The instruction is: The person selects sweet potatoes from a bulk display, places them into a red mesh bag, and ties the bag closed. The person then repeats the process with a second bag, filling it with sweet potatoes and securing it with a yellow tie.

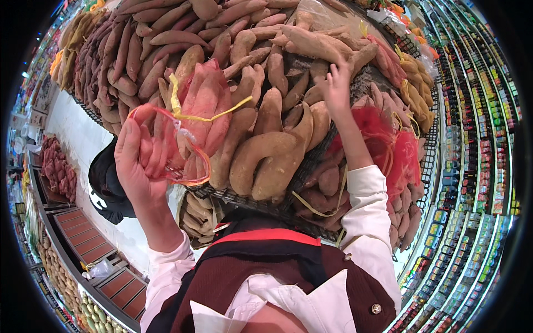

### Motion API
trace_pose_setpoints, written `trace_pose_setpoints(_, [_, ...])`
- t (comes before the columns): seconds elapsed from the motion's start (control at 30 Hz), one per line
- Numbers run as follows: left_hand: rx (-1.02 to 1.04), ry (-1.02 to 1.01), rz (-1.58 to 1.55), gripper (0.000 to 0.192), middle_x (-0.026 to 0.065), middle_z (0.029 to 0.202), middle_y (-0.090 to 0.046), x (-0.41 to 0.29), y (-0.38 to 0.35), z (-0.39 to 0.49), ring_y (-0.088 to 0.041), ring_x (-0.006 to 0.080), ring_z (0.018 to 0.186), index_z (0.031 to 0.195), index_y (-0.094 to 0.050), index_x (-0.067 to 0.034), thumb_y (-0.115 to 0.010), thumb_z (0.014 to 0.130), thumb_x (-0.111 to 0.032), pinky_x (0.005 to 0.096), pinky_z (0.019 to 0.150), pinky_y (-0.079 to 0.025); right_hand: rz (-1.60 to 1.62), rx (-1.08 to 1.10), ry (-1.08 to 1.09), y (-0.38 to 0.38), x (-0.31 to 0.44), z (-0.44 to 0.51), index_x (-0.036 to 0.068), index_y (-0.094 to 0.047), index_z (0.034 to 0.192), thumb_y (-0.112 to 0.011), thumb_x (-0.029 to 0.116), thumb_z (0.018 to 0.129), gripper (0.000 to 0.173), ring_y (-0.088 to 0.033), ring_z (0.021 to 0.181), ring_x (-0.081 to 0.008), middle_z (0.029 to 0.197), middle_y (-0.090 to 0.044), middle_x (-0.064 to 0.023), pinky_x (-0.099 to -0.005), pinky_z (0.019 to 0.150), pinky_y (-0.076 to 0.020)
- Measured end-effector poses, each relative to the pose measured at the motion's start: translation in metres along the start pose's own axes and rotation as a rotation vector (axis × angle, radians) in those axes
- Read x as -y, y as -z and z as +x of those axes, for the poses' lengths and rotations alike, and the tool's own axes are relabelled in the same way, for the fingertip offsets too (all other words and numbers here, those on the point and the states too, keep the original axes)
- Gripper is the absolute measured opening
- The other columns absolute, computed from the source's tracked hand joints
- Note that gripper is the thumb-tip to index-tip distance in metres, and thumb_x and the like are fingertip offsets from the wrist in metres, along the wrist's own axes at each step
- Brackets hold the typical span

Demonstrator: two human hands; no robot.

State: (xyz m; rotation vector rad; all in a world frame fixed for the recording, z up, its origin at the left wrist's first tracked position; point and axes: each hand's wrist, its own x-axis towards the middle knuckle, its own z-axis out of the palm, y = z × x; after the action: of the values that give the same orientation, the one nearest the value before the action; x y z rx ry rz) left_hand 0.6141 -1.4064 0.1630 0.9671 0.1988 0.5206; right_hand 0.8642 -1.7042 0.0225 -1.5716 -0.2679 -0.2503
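Note:
My left hand [139,166] grips the open mouth of a red mesh bag [155,143], with the rim hanging in a loop beside the fingers. Reddish sweet potatoes show through the mesh, and a yellow tie [200,118] trails from it. My right hand [336,89] is stretched over the heap with its fingers apart. Its fingertips are at the lower end of a long tan sweet potato [312,41]; whether they touch it is hard to tell. Below the hands, a curved tan sweet potato [260,145] rests at the front of the pile.
Red mesh bags [402,158] lie on sweet potatoes to the right, beside a black plastic crate edge [310,166]. A carton of sweet potatoes [200,216] stands low in front of me. A dark cloth bag [110,183] is at left. Stocked shelves [458,175] line the right side.

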Motion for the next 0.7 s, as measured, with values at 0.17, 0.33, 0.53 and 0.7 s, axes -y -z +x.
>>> trace_pose_setpoints(0.17, [0.04,-0.007,0.002,0.038,-0.0078,0.058,-0.024,-0.001,0.005,-0.006,-0.019,0.0003,0.041,0.126,-0.056,0.005,-0.047,0.105,-0.024,0.0193,0.035,-0.016,-1.116,0.8,0.237,-0.017,-0.057,0.008,0.011,-0.057,0.129,-0.065,0.008,0.079,0.05,-0.056,0.118,-0.0326,0.123,-0.058,-0.0146,-0.0414,0.1,-0.0456])
trace_pose_setpoints(0.33, [0.08,-0.032,0.003,0.036,-0.0067,0.058,-0.024,-0.001,0.006,-0.013,-0.02,0.0013,0.042,0.125,-0.057,0.006,-0.046,0.105,-0.022,0.0195,0.036,-0.017,-1.495,1.099,-0.101,-0.054,-0.077,0.034,0.01,-0.066,0.118,-0.075,0.023,0.074,0.046,-0.06,0.116,-0.0276,0.124,-0.063,-0.0112,-0.0399,0.096,-0.0488])
trace_pose_setpoints(0.53, [-0.034,-0.017,0.047,0.035,-0.0087,0.052,-0.028,-0.001,0.004,-0.02,-0.018,0.0006,0.039,0.119,-0.061,0.007,-0.05,0.104,-0.023,0.02,0.036,-0.014,-1.497,1.439,0.23,-0.045,-0.052,0.065,0.012,-0.07,0.109,-0.082,0.041,0.069,0.051,-0.067,0.102,-0.0278,0.102,-0.072,-0.0084,-0.04,0.09,-0.0496])
trace_pose_setpoints(0.7, [-0.015,-0.008,0.094,0.034,-0.0091,0.052,-0.029,-0.001,0.004,-0.02,-0.019,-0.0004,0.04,0.116,-0.063,0.007,-0.052,0.103,-0.022,0.0193,0.037,-0.015,-1.392,1.47,0.154,-0.035,-0.035,0.067,0.014,-0.066,0.119,-0.078,0.048,0.071,0.061,-0.064,0.109,-0.0274,0.112,-0.069,-0.0106,-0.0426,0.092,-0.0477])
